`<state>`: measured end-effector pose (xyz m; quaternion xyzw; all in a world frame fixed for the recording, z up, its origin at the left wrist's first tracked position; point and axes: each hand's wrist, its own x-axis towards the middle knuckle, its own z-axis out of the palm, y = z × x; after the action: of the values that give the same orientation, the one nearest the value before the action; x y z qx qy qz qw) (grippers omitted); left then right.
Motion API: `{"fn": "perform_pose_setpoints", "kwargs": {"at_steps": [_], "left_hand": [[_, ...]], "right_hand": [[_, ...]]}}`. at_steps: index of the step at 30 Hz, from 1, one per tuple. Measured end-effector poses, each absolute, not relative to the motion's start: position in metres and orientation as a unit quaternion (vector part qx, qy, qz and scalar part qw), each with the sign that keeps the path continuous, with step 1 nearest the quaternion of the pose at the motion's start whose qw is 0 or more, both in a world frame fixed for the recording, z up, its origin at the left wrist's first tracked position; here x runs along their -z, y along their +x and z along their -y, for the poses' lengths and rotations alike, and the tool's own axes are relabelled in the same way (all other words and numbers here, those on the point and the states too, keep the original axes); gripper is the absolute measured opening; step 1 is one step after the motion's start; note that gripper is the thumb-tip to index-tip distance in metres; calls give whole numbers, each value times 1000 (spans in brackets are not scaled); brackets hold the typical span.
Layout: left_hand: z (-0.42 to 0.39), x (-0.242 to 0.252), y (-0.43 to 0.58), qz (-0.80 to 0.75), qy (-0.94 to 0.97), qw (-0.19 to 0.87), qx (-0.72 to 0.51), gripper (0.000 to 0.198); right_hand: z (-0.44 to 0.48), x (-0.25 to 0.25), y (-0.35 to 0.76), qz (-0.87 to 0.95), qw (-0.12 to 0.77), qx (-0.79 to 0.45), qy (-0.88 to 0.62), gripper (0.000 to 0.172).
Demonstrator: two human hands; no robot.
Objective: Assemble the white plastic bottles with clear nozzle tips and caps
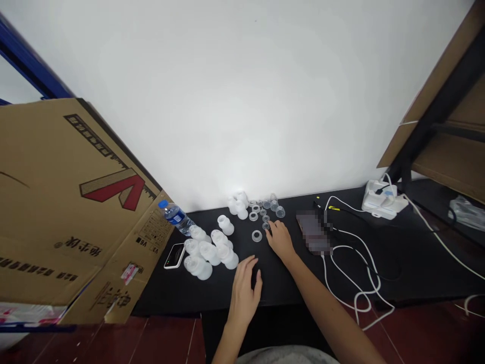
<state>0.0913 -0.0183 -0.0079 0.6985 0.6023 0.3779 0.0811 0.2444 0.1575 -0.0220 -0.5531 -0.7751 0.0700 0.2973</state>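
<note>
My left hand rests low over the black table, fingers loosely apart and nothing in it. Farther forward, my right hand has its thumb and fingertips at a small clear round part, seemingly pinching its edge. A white ring lies between the hands. Beyond are more rings and several clear dome-shaped nipples. To the left of my left hand stands a group of white bottles. One separate white bottle is just behind them, and more white pieces are against the wall.
On the left are a large cardboard box, a tilted water bottle and a white-edged device. A blurred dark device, white cables and a power strip occupy the right. The black table meets a white wall.
</note>
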Motion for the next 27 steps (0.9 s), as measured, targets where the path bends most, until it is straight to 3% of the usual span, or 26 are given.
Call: {"fn": "perform_pose_setpoints", "kwargs": {"at_steps": [5,9,14,17,27], "left_hand": [[-41,12,94,-598,705,49,-378,57],[-72,27,93,-608,697,16,-380,45],[-73,28,92,-616,671,34,-411,19],[-67,23,94,-607,646,61,-459,18],[-63,17,96,-581,611,113,-526,23]], "right_hand": [[-162,21,240,771,275,-64,-571,17],[-162,21,242,767,316,-96,-550,9],[-158,31,248,719,422,-274,-479,19],[-157,33,253,683,467,-323,-460,27],[-150,20,259,710,414,-434,-369,33]]}}
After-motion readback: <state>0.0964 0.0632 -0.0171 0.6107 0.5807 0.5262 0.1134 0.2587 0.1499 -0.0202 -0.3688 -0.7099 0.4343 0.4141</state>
